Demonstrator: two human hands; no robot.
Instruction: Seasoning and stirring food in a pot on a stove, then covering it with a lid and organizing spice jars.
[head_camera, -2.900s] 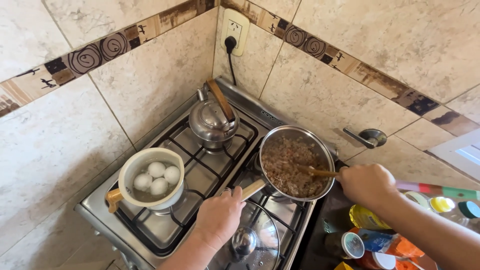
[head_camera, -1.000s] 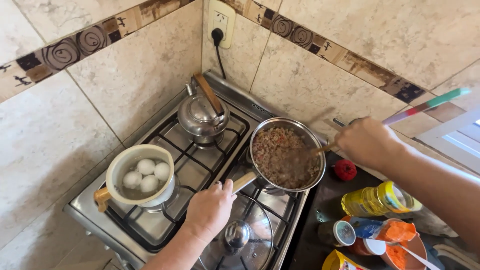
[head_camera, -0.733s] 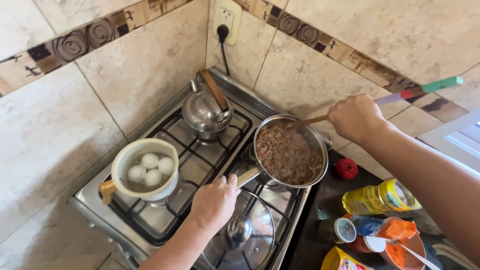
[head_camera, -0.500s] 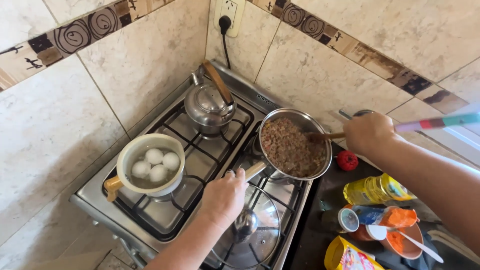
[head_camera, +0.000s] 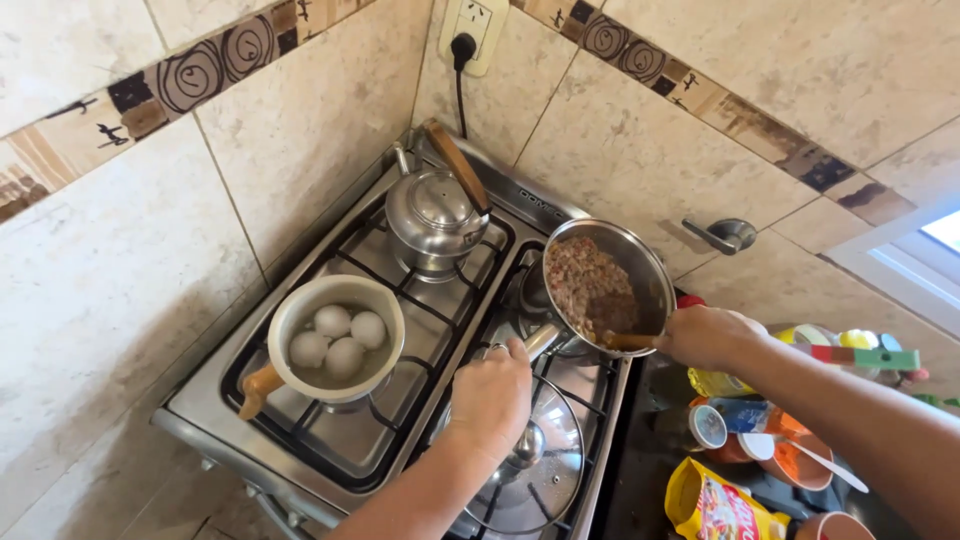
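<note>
Your left hand (head_camera: 490, 395) fisted round pan handle (head_camera: 537, 341), forearm rising from below. Your right hand (head_camera: 708, 337) clenches wooden spoon (head_camera: 628, 340), tip in mince. Pan (head_camera: 605, 288) tilted, right of kettle (head_camera: 434, 213).

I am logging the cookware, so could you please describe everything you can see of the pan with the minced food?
The steel pan is round, shiny metal, tilted so its inside faces the camera, over the stove's right rear burner. Brown minced food covers its base. The left hand grips its handle, which points toward the person. The right hand holds a wooden utensil whose tip reaches into the food.
</note>
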